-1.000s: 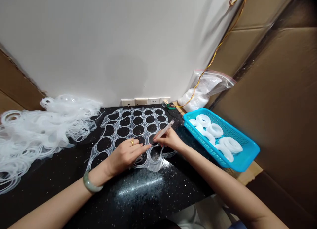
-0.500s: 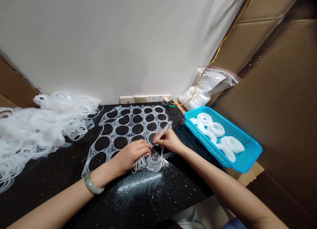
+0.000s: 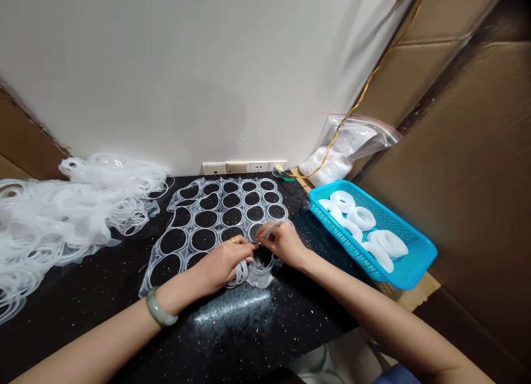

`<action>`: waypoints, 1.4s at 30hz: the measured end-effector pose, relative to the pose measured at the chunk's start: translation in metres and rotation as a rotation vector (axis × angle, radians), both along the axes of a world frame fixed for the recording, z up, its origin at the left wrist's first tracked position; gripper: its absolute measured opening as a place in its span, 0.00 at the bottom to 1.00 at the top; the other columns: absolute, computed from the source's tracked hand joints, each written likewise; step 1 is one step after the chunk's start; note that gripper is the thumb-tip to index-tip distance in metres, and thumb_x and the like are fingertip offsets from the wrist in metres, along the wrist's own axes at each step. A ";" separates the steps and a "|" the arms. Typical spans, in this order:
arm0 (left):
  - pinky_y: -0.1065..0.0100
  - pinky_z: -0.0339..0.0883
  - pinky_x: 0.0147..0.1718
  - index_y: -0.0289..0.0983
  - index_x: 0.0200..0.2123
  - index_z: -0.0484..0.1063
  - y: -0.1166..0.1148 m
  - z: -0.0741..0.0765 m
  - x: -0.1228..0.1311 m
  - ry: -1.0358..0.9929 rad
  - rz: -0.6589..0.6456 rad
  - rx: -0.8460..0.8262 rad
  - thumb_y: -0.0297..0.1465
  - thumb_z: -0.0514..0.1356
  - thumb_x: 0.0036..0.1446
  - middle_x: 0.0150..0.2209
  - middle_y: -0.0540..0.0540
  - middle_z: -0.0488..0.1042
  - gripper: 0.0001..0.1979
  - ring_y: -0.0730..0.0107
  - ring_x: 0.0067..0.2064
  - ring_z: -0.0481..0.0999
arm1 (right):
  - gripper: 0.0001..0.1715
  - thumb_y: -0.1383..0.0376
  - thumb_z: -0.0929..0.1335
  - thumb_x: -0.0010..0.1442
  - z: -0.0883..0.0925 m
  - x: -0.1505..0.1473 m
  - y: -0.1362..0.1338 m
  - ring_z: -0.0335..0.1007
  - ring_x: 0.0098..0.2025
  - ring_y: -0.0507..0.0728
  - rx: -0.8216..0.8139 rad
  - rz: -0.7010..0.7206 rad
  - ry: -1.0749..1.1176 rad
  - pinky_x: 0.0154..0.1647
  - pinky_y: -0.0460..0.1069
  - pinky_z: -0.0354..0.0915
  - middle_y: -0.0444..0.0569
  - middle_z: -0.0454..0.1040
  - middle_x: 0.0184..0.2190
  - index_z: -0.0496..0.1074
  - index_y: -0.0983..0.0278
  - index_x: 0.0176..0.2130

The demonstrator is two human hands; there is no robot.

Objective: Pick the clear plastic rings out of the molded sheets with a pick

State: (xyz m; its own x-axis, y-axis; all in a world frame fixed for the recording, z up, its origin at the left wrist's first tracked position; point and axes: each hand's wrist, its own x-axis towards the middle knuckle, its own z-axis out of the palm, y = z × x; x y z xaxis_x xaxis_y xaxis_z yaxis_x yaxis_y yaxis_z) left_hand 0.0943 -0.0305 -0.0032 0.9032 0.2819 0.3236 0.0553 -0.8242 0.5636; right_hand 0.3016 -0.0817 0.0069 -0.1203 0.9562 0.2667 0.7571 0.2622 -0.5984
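A translucent sheet of joined silicone-like rings [image 3: 219,227] lies flat on the black speckled worktop [image 3: 166,351]. My left hand [image 3: 222,264] rests over its near edge, fingers curled round a small bunch of thin white rings [image 3: 241,273]. Its fingertips sit close to my right fingertips at one ring of the sheet. My right hand [image 3: 287,244] is closed in a pinch on a slim, pale, flat stick-like tool [image 3: 271,228], its tip down at that ring. The exact contact at the tip is hidden by the fingers. A loose flap of the sheet [image 3: 262,279] hangs toward me.
At the left stands a big heap of white ring scraps [image 3: 83,212]. To the right, a blue plastic basket [image 3: 418,262] holds several bundles of white rings [image 3: 360,218]. Behind it are a clear bag [image 3: 332,165], a yellow wire [image 3: 365,91] and wall sockets [image 3: 236,167].
My right hand has tilted the tool lower and flatter, mostly behind the fingers now. My left hand has shifted slightly right, with the ring bunch gathered closer under it.
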 end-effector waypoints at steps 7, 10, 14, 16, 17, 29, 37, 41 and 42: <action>0.61 0.70 0.46 0.34 0.42 0.74 -0.002 0.001 -0.005 -0.017 -0.012 -0.028 0.23 0.51 0.65 0.43 0.41 0.75 0.12 0.63 0.47 0.73 | 0.12 0.69 0.64 0.64 0.010 0.002 0.012 0.73 0.32 0.55 0.008 -0.077 -0.598 0.28 0.46 0.54 0.51 0.79 0.34 0.77 0.63 0.38; 0.60 0.71 0.45 0.36 0.48 0.74 -0.002 0.000 -0.006 -0.024 -0.006 -0.010 0.24 0.52 0.65 0.43 0.40 0.75 0.14 0.63 0.46 0.73 | 0.14 0.68 0.61 0.65 0.020 0.013 0.031 0.73 0.33 0.55 0.066 -0.224 -0.633 0.29 0.47 0.54 0.52 0.79 0.36 0.77 0.62 0.40; 0.61 0.72 0.42 0.36 0.55 0.70 -0.004 0.003 -0.007 -0.007 0.011 -0.019 0.19 0.50 0.62 0.41 0.41 0.74 0.21 0.65 0.43 0.74 | 0.17 0.66 0.59 0.68 0.039 0.040 0.060 0.74 0.36 0.57 0.190 -0.499 -0.540 0.32 0.47 0.56 0.54 0.79 0.37 0.77 0.63 0.41; 0.61 0.72 0.42 0.36 0.54 0.71 -0.006 0.005 -0.008 0.004 0.007 -0.024 0.17 0.50 0.59 0.41 0.42 0.74 0.23 0.66 0.43 0.75 | 0.18 0.64 0.60 0.68 0.045 0.050 0.069 0.74 0.37 0.58 0.240 -0.632 -0.457 0.34 0.47 0.58 0.55 0.79 0.36 0.77 0.64 0.40; 0.61 0.72 0.43 0.37 0.54 0.71 -0.006 0.006 -0.009 0.011 0.000 -0.026 0.16 0.50 0.59 0.41 0.42 0.74 0.23 0.66 0.43 0.75 | 0.17 0.64 0.61 0.67 0.045 0.053 0.071 0.74 0.37 0.59 0.258 -0.672 -0.401 0.34 0.48 0.59 0.56 0.79 0.36 0.78 0.65 0.40; 0.53 0.70 0.52 0.33 0.53 0.70 0.032 -0.001 0.012 -0.031 0.123 0.163 0.19 0.49 0.62 0.52 0.37 0.74 0.19 0.60 0.55 0.72 | 0.08 0.64 0.73 0.46 -0.007 0.010 0.068 0.59 0.13 0.47 -0.249 -0.128 0.610 0.13 0.42 0.54 0.46 0.75 0.21 0.74 0.68 0.24; 0.56 0.71 0.51 0.34 0.56 0.68 0.029 0.001 0.011 -0.007 0.153 0.191 0.21 0.49 0.64 0.51 0.37 0.74 0.19 0.61 0.54 0.73 | 0.09 0.64 0.74 0.42 -0.006 0.013 0.067 0.57 0.13 0.46 -0.299 -0.072 0.683 0.13 0.43 0.53 0.42 0.71 0.16 0.74 0.67 0.22; 0.56 0.70 0.53 0.34 0.56 0.67 0.027 0.002 0.010 -0.001 0.158 0.197 0.21 0.49 0.65 0.53 0.38 0.73 0.19 0.61 0.55 0.72 | 0.10 0.63 0.74 0.43 -0.011 0.015 0.066 0.58 0.14 0.46 -0.277 -0.043 0.658 0.14 0.42 0.54 0.43 0.72 0.18 0.74 0.68 0.24; 0.56 0.70 0.53 0.33 0.56 0.68 0.027 0.002 0.010 0.001 0.160 0.193 0.22 0.48 0.65 0.53 0.37 0.73 0.19 0.61 0.55 0.72 | 0.10 0.62 0.74 0.44 -0.012 0.015 0.066 0.59 0.14 0.46 -0.267 -0.038 0.645 0.14 0.42 0.54 0.43 0.72 0.18 0.74 0.68 0.24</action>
State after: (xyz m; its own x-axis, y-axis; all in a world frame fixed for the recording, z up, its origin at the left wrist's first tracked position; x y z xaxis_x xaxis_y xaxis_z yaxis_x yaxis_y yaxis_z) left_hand 0.1042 -0.0033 -0.0015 0.8522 0.3545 0.3849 0.1942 -0.8973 0.3964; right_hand 0.3163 -0.0158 -0.0047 0.0175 0.9994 0.0294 0.2347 0.0245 -0.9718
